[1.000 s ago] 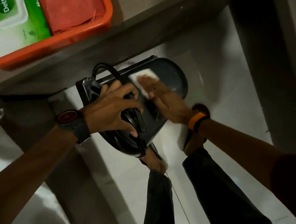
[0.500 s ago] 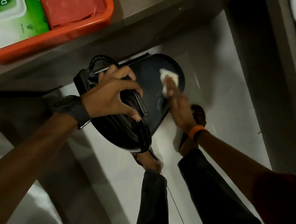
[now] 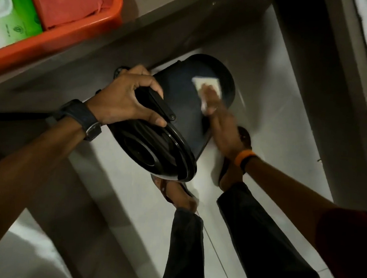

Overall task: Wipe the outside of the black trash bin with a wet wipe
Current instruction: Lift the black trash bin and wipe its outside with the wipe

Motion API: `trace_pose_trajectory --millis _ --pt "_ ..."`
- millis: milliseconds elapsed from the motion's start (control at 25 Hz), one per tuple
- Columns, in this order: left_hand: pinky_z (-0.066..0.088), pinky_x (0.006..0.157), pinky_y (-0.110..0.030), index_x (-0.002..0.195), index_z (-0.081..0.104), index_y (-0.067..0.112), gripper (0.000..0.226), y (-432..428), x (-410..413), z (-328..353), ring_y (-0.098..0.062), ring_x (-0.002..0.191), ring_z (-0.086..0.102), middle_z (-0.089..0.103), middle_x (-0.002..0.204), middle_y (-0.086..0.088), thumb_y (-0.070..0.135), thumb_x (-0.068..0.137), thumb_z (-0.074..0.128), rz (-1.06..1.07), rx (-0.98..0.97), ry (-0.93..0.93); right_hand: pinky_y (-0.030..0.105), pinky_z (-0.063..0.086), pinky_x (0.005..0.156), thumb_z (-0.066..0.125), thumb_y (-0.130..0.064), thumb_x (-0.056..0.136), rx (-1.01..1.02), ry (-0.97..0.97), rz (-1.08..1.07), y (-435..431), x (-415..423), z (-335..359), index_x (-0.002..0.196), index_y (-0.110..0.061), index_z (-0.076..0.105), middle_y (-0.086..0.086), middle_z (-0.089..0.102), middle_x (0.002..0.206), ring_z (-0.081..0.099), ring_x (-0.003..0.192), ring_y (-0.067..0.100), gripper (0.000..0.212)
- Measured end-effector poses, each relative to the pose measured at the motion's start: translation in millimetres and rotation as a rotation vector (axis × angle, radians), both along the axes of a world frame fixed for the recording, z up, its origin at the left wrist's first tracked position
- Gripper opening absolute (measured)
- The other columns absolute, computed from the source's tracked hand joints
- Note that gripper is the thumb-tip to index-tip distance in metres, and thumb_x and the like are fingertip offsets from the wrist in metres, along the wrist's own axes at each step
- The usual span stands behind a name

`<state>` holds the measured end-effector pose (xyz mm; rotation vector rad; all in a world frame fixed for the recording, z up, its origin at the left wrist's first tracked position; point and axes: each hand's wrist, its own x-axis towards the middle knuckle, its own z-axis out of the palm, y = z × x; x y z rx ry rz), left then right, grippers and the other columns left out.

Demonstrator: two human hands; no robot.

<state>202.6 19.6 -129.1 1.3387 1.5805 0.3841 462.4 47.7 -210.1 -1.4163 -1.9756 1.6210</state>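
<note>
The black trash bin point(image 3: 181, 88) is tipped over above the pale floor, its rim toward me and its base pointing away. My left hand point(image 3: 124, 97) grips the rim and the hinge bar at the bin's top edge. My right hand point(image 3: 218, 117) lies flat on the bin's side wall near the base and presses a white wet wipe point(image 3: 206, 84) against it. The hand and wipe are motion-blurred. Part of the wipe is hidden under my fingers.
An orange tray point(image 3: 95, 26) on the shelf at upper left holds a green wet-wipe pack point(image 3: 15, 16) and a red cloth point(image 3: 72, 3). My sandalled feet point(image 3: 180, 195) stand below the bin on the tiled floor point(image 3: 273, 114). A dark cabinet post point(image 3: 308, 86) runs along the right.
My right hand has slid the wipe along the bin's side, away from the rim toward the base. My left hand has kept its grip as the bin turned slightly.
</note>
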Motion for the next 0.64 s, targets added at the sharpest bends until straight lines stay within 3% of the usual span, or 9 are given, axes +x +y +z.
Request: trace_pose_trajectory --millis 80,120,200,280,360,400,480,560,640 --pt "0.036 0.091 -0.005 0.092 0.069 0.021 0.05 3 -3 -2 0.005 0.093 0.049 0.046 0.096 0.016 0.042 0.048 0.084 0.071 0.002 -0.021 0.04 0.024 0.126 0.03 -0.023 0.11 -0.125 -0.151 -0.296 34 -3 -17 0.156 -0.013 0.032 0.005 0.033 0.163 0.029 0.153 0.018 0.047" --pt "0.038 0.092 -0.008 0.094 0.068 0.022 0.05 5 -4 -1 0.006 0.093 0.05 0.047 0.097 0.016 0.041 0.05 0.083 0.1 0.006 -0.026 0.041 0.024 0.126 0.031 -0.027 0.11 -0.158 -0.138 -0.33 37 -7 -18 0.156 -0.013 0.034 0.005 0.034 0.163 0.03 0.152 0.019 0.048" --pt "0.04 0.093 -0.006 0.1 0.069 0.015 0.053 9 -5 2 0.006 0.093 0.051 0.048 0.1 0.009 0.04 0.055 0.082 0.162 0.045 -0.027 0.039 0.027 0.126 0.03 -0.035 0.108 -0.11 0.011 -0.228 17 -14 -4 0.154 -0.019 0.037 0.0 0.038 0.161 0.034 0.151 0.017 0.049" --pt "0.041 0.098 -0.011 0.108 0.07 0.012 0.057 12 0 3 0.005 0.098 0.049 0.048 0.108 0.002 0.043 0.063 0.081 0.209 0.112 0.015 0.026 0.021 0.126 0.027 -0.034 0.109 0.067 0.142 -0.021 -12 -12 16 0.154 -0.027 0.037 -0.016 0.032 0.161 0.027 0.153 0.007 0.046" --pt "0.038 0.107 -0.036 0.119 0.068 0.027 0.051 12 13 1 -0.008 0.114 0.048 0.05 0.12 0.003 0.051 0.075 0.076 0.219 0.21 0.215 0.016 0.021 0.123 0.028 -0.03 0.11 0.151 0.159 0.006 -4 -10 13 0.151 -0.025 0.042 -0.02 0.036 0.156 0.029 0.152 0.005 0.044" --pt "0.037 0.104 -0.044 0.123 0.065 0.036 0.042 12 22 0 -0.019 0.12 0.046 0.051 0.13 0.005 0.051 0.084 0.067 0.187 0.28 0.395 0.017 0.028 0.121 0.03 -0.03 0.109 0.082 0.101 -0.095 12 -14 9 0.147 -0.02 0.049 -0.015 0.043 0.152 0.037 0.148 0.009 0.044" --pt "0.037 0.102 -0.049 0.129 0.06 0.039 0.034 7 41 -6 -0.032 0.125 0.046 0.055 0.14 0.006 0.031 0.097 0.058 0.039 0.494 0.663 0.023 0.043 0.105 0.032 -0.034 0.107 -0.088 -0.071 -0.322 50 -21 -3 0.133 -0.007 0.062 0.002 0.063 0.135 0.058 0.129 0.02 0.048" --pt "0.04 0.107 -0.054 0.13 0.063 0.021 0.037 4 57 -16 -0.033 0.125 0.053 0.064 0.132 -0.005 0.005 0.097 0.056 -0.165 0.676 0.552 0.02 0.04 0.087 0.032 -0.034 0.108 -0.165 -0.193 -0.35 77 -25 -13 0.124 -0.001 0.066 0.015 0.068 0.126 0.061 0.118 0.027 0.05" --pt "0.043 0.107 -0.05 0.12 0.067 0.01 0.024 10 66 -20 -0.034 0.113 0.062 0.069 0.114 -0.013 0.01 0.099 0.055 -0.26 0.737 0.394 0.013 0.033 0.082 0.031 -0.028 0.109 -0.18 -0.248 -0.234 91 -25 -19 0.13 -0.008 0.063 0.013 0.062 0.138 0.056 0.128 0.027 0.044"
